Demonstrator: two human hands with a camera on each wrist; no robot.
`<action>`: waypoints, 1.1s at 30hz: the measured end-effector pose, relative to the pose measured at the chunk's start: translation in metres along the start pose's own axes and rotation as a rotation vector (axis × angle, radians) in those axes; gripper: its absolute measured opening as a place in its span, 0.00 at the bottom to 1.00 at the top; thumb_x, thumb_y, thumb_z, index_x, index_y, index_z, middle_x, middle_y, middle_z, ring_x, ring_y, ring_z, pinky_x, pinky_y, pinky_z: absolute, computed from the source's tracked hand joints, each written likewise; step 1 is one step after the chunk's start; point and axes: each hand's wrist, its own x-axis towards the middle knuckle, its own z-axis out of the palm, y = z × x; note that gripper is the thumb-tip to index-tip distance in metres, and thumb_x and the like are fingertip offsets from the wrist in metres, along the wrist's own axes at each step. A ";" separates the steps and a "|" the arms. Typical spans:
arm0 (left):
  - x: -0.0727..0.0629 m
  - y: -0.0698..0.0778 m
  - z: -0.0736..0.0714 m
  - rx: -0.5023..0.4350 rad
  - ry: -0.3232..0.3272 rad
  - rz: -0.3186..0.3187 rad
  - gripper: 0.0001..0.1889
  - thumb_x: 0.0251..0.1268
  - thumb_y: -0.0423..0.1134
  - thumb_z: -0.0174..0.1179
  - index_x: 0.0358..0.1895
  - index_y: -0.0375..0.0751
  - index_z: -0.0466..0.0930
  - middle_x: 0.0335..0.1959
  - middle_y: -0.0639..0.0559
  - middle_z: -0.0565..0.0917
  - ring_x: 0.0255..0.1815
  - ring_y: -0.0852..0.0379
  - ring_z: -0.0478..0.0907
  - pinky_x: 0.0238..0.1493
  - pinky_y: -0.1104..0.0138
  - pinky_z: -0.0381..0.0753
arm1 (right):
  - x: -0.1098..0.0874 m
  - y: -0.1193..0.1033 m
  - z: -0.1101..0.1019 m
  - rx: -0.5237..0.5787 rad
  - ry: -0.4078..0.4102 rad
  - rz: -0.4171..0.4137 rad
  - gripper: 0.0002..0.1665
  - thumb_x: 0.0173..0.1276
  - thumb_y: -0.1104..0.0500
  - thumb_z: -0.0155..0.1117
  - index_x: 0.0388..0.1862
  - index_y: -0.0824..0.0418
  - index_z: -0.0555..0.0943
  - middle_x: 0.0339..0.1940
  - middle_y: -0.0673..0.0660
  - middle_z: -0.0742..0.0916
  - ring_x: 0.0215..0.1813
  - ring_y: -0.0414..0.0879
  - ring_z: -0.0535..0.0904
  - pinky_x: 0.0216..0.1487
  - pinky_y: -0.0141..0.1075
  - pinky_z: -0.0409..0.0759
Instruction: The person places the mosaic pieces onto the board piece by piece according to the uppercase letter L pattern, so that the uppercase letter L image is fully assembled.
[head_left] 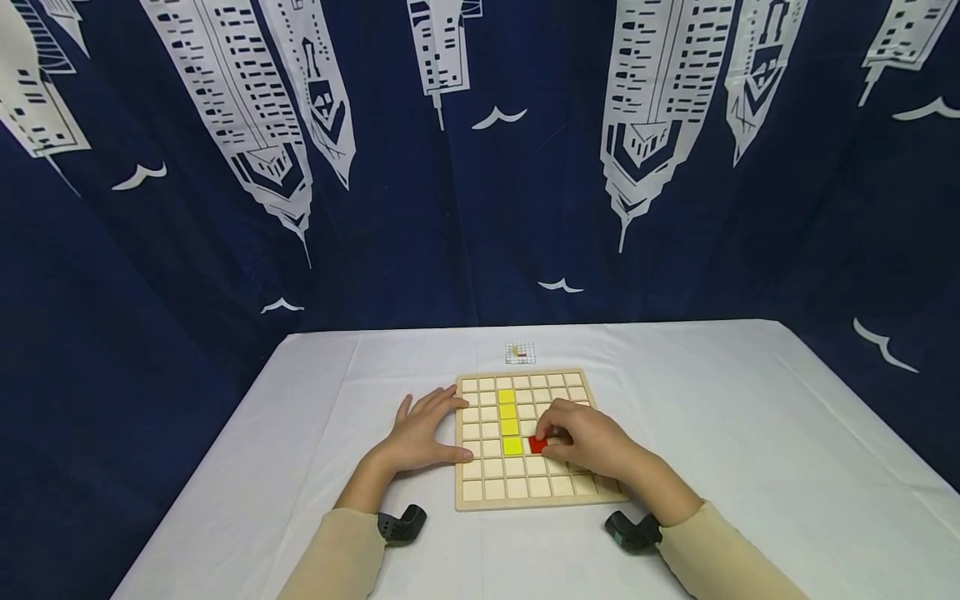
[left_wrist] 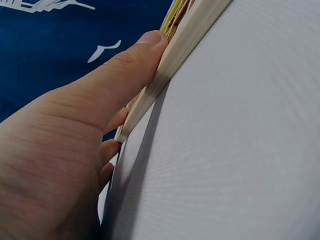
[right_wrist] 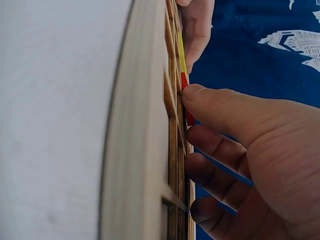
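A wooden grid board (head_left: 525,504) with square cells lies flat on the table. Several yellow square tiles (head_left: 510,427) form a column in it, left of the middle. My right hand (head_left: 600,439) pinches a red square tile (head_left: 537,445) between thumb and fingers, just right of the lowest yellow tile. In the right wrist view the thumb lies against the red tile (right_wrist: 189,114); whether the tile is fully seated in a cell I cannot tell. My left hand (head_left: 420,437) rests at the board's left edge, fingers spread, the thumb (left_wrist: 127,65) touching the rim.
A small printed card (head_left: 520,353) with a coloured grid pattern lies behind the board. White cloth (head_left: 360,417) covers the table. A dark blue curtain (head_left: 450,250) with white buildings and birds hangs behind it. Each wrist bears a black camera mount (head_left: 402,525).
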 end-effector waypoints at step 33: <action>0.002 -0.001 0.001 0.001 -0.010 -0.006 0.45 0.45 0.64 0.74 0.70 0.58 0.69 0.82 0.53 0.57 0.83 0.46 0.48 0.79 0.37 0.29 | -0.003 0.003 -0.012 0.091 -0.107 -0.022 0.14 0.61 0.63 0.73 0.46 0.52 0.86 0.44 0.47 0.85 0.42 0.40 0.75 0.46 0.31 0.76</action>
